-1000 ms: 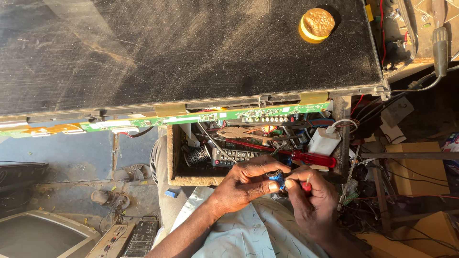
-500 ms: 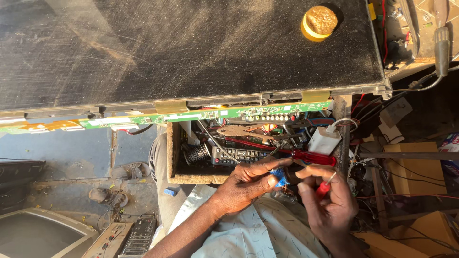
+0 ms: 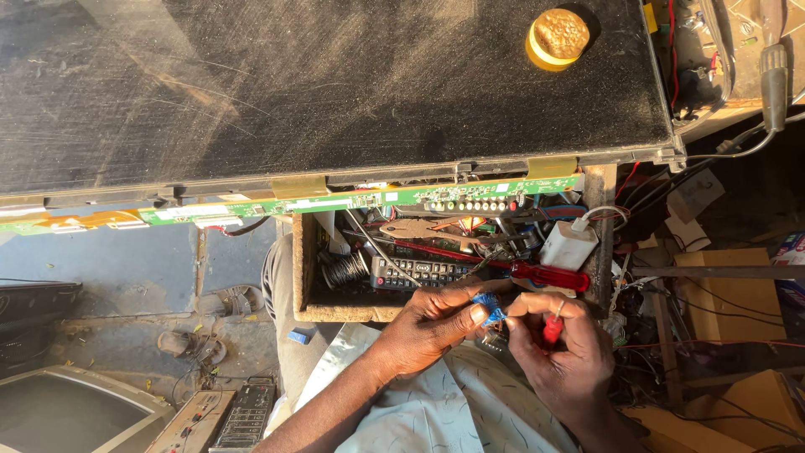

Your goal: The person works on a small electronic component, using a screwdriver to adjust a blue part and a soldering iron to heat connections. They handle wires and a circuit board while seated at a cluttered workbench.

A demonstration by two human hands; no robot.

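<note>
My left hand (image 3: 432,323) pinches a small blue part (image 3: 487,307) between thumb and fingers, just in front of an open wooden drawer (image 3: 303,277). My right hand (image 3: 560,356) meets it from the right, its fingertips touching the same blue part, and it also holds a small red-handled tool (image 3: 553,328) against the palm. Both hands hover over my lap, which is covered in light cloth. A red-handled screwdriver (image 3: 549,275) lies across the drawer's front right, just above the hands.
A large dark flat panel (image 3: 335,84) lies on the bench with a green circuit strip (image 3: 360,201) along its near edge. A yellow round tin (image 3: 558,38) sits on it. The drawer holds a remote control (image 3: 415,273), pliers (image 3: 419,228), wire coil and a white charger (image 3: 568,245). Cluttered wires lie at right.
Both hands have shifted slightly lower and right of the drawer. The right hand has turned, so the small red tool now shows in its palm. The blue part stays pinched.
</note>
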